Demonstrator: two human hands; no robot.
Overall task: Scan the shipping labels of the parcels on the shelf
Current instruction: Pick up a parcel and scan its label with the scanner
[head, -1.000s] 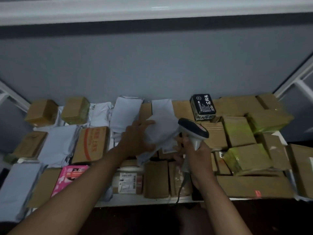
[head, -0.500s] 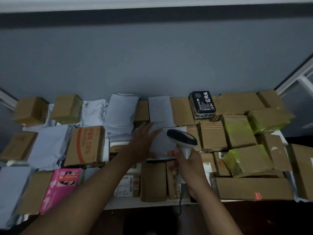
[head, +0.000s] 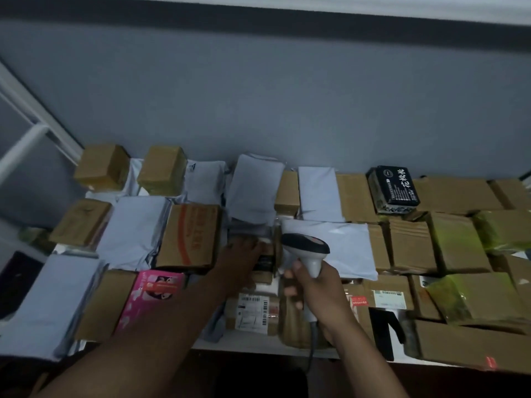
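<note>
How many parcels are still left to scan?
I cannot count scans; nothing marks a scanned parcel. In hand: the right hand grips the barcode scanner, while the left hand reaches for a small box beside the white mailer bag. Left: probably plenty, since the shelf holds many brown boxes, and the labelled parcel in front lies untouched.

Parcels [head: 411, 248] crowd the shelf [head: 258, 344], the scanner [head: 306, 248] above a mailer [head: 344, 245].
</note>
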